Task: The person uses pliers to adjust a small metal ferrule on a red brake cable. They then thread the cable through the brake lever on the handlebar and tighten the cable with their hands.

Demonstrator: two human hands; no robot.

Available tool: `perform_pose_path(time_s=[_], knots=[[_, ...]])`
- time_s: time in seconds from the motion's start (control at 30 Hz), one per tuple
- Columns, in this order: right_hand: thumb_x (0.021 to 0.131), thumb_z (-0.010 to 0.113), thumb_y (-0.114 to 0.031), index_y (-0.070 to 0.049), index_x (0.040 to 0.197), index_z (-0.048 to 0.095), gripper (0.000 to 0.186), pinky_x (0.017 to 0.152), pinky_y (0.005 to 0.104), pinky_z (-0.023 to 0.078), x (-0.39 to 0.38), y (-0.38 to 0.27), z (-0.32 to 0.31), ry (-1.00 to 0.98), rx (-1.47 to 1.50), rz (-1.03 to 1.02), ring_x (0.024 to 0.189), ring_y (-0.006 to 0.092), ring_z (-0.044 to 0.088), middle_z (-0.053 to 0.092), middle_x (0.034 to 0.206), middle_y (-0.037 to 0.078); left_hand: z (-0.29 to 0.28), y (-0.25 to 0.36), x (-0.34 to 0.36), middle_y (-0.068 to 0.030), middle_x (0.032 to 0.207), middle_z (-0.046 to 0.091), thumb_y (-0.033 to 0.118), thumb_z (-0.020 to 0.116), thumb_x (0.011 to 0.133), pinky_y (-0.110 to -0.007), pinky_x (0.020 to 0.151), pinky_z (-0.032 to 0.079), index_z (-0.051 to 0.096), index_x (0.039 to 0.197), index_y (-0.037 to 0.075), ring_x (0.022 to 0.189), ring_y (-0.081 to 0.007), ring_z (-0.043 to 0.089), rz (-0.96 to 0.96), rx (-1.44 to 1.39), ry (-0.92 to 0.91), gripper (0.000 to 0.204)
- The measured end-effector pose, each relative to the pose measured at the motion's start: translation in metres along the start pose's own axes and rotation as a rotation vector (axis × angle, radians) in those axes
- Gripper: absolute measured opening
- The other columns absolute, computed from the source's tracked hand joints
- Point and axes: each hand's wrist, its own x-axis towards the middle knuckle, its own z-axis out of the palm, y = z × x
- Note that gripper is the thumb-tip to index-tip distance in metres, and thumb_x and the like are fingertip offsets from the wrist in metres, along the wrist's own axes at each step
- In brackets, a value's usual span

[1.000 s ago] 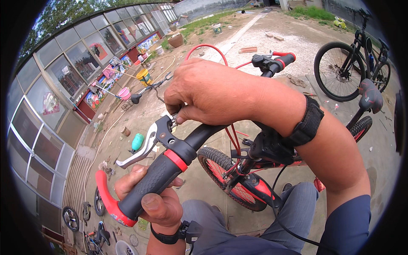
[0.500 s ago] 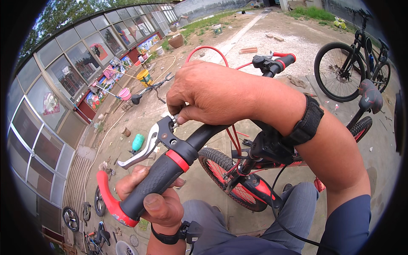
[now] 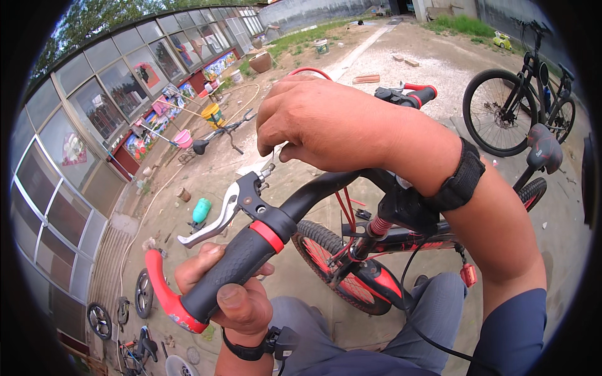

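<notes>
My left hand [image 3: 235, 304] is wrapped around the black handlebar grip [image 3: 235, 269], which has a red ring and a red curved bar end [image 3: 164, 294]. Ahead of the grip, a silver brake lever [image 3: 216, 216] sits in its black clamp, with a small metal adjuster [image 3: 268, 172] sticking out. Just above that adjuster, my right hand [image 3: 316, 122] is closed in a pinch. A thin line of brake cable shows below its fingertips; most of it is hidden. Behind the hand arcs a red cable housing [image 3: 311, 71]. The bike's front wheel [image 3: 332, 266] stands below the handlebar.
A black bicycle [image 3: 501, 109] stands at the right, near a black saddle [image 3: 544, 150]. To the left, a green bottle [image 3: 201, 210], a yellow bucket [image 3: 213, 114] and a pink bucket [image 3: 183, 138] are on the ground before a glazed building. Loose wheels [image 3: 144, 293] lie at lower left.
My right hand has lifted off the brake lever's adjuster, up and slightly to the right, uncovering it. The handlebar has turned slightly; my left hand keeps its hold.
</notes>
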Motion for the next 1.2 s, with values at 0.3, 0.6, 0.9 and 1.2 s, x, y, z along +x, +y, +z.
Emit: perform_pose_path(time_s=[0.3,0.6,0.9,1.2], knots=[[0.084,0.070,-0.015,-0.009,0.084,0.074,0.007,0.083,0.0463,0.054,-0.009,0.001,0.006,0.003,-0.030,0.043,0.097,0.0321,0.069,0.074,0.091,0.008,-0.003,-0.004,-0.002,-0.0165,0.076,0.059,0.055,0.064,0.097,-0.030,0.048,0.051,0.046,0.122,0.002,0.053,-0.0213,0.062,-0.003,-0.028,-0.020,0.062],[0.085,0.076,-0.014,-0.008,0.091,0.073,0.009,0.082,0.0448,0.054,-0.011,-0.006,-0.001,-0.034,-0.009,0.066,0.093,0.0324,0.067,0.070,0.089,0.008,-0.004,-0.003,0.000,-0.0152,0.069,0.061,0.054,0.064,0.097,-0.028,0.054,0.050,0.046,0.122,0.003,0.052,-0.0206,0.062,0.003,-0.032,-0.020,0.060],[0.090,0.070,-0.017,-0.013,0.099,0.074,0.011,0.081,0.0433,0.055,-0.009,0.001,-0.011,-0.061,-0.256,0.029,0.096,0.0306,0.068,0.070,0.092,0.006,-0.002,-0.004,-0.003,-0.0151,0.069,0.063,0.054,0.063,0.097,-0.029,0.060,0.051,0.045,0.123,0.003,0.053,-0.0207,0.063,-0.023,-0.052,-0.028,0.060],[0.088,0.074,-0.013,-0.011,0.099,0.074,0.011,0.075,0.0442,0.056,-0.025,-0.002,-0.001,-0.079,-0.056,0.163,0.088,0.0327,0.070,0.072,0.088,0.008,0.000,-0.002,-0.001,-0.0142,0.069,0.061,0.057,0.062,0.098,-0.029,0.054,0.050,0.046,0.123,0.003,0.052,-0.0205,0.061,0.002,-0.009,-0.030,0.062]])
